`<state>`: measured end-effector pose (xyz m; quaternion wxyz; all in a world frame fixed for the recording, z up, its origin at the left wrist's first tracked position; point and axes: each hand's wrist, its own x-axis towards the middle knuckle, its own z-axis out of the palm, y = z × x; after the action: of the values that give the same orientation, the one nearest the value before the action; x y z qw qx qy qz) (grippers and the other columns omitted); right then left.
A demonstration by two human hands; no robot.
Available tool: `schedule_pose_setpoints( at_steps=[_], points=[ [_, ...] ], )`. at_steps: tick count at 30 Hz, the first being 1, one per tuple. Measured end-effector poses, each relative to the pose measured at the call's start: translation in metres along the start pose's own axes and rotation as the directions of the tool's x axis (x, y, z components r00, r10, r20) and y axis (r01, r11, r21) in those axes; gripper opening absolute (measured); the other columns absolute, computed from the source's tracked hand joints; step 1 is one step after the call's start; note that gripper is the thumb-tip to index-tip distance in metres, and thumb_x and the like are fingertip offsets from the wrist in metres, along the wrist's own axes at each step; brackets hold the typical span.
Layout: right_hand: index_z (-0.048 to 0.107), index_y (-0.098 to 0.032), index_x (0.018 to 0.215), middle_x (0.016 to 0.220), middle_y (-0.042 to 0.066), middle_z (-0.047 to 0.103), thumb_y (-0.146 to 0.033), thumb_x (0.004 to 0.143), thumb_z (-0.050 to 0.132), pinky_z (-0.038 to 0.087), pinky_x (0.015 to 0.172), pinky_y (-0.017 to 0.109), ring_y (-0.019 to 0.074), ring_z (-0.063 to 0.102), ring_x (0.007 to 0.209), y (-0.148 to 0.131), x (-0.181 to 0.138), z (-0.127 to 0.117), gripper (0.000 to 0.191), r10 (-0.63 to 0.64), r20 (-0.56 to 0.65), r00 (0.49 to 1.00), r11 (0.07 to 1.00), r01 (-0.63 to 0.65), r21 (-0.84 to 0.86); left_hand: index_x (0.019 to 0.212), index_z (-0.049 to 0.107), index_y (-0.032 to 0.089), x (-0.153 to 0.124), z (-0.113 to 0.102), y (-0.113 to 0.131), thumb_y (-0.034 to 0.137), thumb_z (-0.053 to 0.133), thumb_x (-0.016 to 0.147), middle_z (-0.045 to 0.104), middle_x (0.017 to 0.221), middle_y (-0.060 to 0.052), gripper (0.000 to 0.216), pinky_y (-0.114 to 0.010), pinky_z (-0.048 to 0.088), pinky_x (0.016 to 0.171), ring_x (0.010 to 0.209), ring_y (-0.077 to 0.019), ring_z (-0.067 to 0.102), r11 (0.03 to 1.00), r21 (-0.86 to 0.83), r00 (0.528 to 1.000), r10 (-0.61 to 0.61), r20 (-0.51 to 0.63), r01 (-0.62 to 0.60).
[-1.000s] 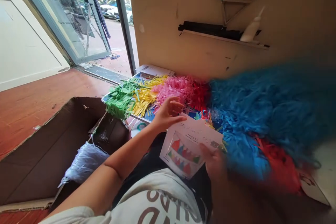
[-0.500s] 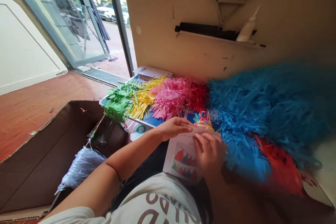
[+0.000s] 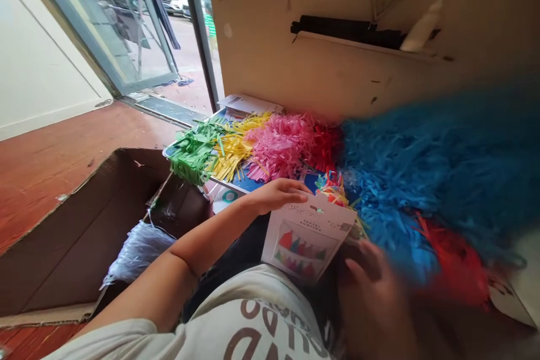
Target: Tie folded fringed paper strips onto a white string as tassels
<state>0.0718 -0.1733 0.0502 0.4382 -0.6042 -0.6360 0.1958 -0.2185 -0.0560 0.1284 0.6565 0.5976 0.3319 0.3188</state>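
My left hand grips the top edge of a white printed card packet showing coloured triangular flags, held over my lap. A small bundle of multicoloured tassels sticks out behind the packet's top. My right hand is low at the right of the packet, blurred by motion, its fingers partly curled and close to the packet's lower right corner. Whether it touches the packet is unclear.
Piles of shredded paper fringe lie on the table: green, yellow, pink, a large blue heap and red. An open cardboard box with white string stands left. A glue bottle sits on a wall shelf.
My right hand has come off the front of the packet and dropped down to the right. My left hand keeps its hold on the top edge. The camera tilted slightly.
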Motion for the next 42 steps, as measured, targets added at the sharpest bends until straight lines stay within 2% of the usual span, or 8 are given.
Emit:
schedule_pose_setpoints(
  at_steps=[4,11,17,23,27,31,37,42],
  points=[
    [0.071,-0.017,0.112,0.109,0.013,0.074,-0.068,0.079,0.063,0.057,0.090,0.042,0.0293,0.070,0.101,-0.012,0.016,0.044,0.061,0.258,0.096,0.961,0.902,-0.275,0.333,0.116,0.067,0.020,0.003,0.025,-0.013,0.035,0.062,0.090,0.072,0.105,-0.009,0.030,-0.036,0.051,0.089,0.096,-0.0209,0.066,0.796,0.571,0.926,0.345,-0.156,-0.200],
    [0.078,-0.017,0.097,0.104,0.014,0.076,-0.069,0.079,0.061,0.056,0.089,0.040,0.0325,0.071,0.098,-0.020,0.013,0.049,0.058,0.231,-0.009,0.973,0.963,-0.228,0.144,0.117,0.063,0.016,-0.006,0.033,-0.044,0.040,0.063,0.090,0.065,0.118,-0.014,0.037,-0.045,0.046,0.101,0.112,-0.0274,0.058,0.191,0.964,0.777,0.628,0.024,-0.184],
    [0.072,-0.016,0.115,0.118,0.015,0.072,-0.060,0.086,0.060,0.055,0.095,0.041,0.0306,0.066,0.112,-0.005,0.007,0.046,0.054,0.228,0.074,0.971,0.942,-0.239,0.234,0.121,0.059,0.018,0.000,0.025,-0.034,0.045,0.067,0.086,0.064,0.116,-0.013,0.045,-0.045,0.047,0.102,0.111,-0.0268,0.059,0.280,0.918,0.828,0.555,0.084,-0.281],
    [0.073,-0.017,0.105,0.110,0.013,0.074,-0.061,0.082,0.063,0.056,0.092,0.039,0.0287,0.070,0.102,-0.005,0.010,0.047,0.051,0.217,0.033,0.976,0.928,-0.217,0.302,0.118,0.060,0.014,0.002,0.017,-0.030,0.041,0.075,0.079,0.068,0.108,-0.012,0.050,-0.035,0.053,0.086,0.098,-0.0223,0.064,0.661,0.719,0.814,0.528,-0.243,-0.215],
    [0.073,-0.017,0.092,0.101,0.012,0.076,-0.061,0.084,0.061,0.056,0.086,0.036,0.0273,0.070,0.095,-0.008,0.017,0.043,0.046,0.207,-0.012,0.978,0.956,-0.200,0.213,0.085,0.067,0.014,0.000,0.009,0.004,0.037,0.076,0.077,0.070,0.089,-0.006,0.026,-0.027,0.049,0.079,0.083,-0.0163,0.063,0.722,0.643,0.913,0.398,-0.087,-0.254],
    [0.071,-0.019,0.096,0.100,0.009,0.075,-0.057,0.088,0.058,0.056,0.081,0.034,0.0246,0.069,0.091,-0.017,0.024,0.035,0.041,0.103,0.102,0.989,0.982,-0.117,0.145,0.094,0.069,0.014,0.005,0.006,0.055,0.036,0.075,0.078,0.072,0.087,-0.003,0.028,-0.022,0.048,0.072,0.080,-0.0143,0.066,0.874,0.473,0.947,-0.050,0.317,-0.112],
    [0.069,-0.019,0.094,0.080,0.007,0.073,-0.061,0.086,0.058,0.054,0.070,0.034,0.0238,0.068,0.075,-0.038,0.022,0.043,0.044,0.133,0.099,0.986,0.978,-0.146,0.147,0.085,0.073,0.016,0.017,0.016,0.071,0.018,0.077,0.072,0.067,0.072,0.004,0.013,-0.018,0.036,0.058,0.064,-0.0091,0.056,0.578,0.803,0.939,-0.177,0.295,-0.144],
    [0.070,-0.019,0.097,0.089,0.009,0.075,-0.068,0.080,0.058,0.053,0.072,0.034,0.0258,0.068,0.082,-0.045,0.017,0.052,0.053,0.216,0.005,0.976,0.963,-0.214,0.167,0.082,0.073,0.015,0.016,0.019,0.054,0.024,0.072,0.079,0.065,0.068,0.004,0.010,-0.018,0.035,0.057,0.064,-0.0092,0.055,0.537,0.843,0.951,-0.251,0.178,-0.016]
  ],
)
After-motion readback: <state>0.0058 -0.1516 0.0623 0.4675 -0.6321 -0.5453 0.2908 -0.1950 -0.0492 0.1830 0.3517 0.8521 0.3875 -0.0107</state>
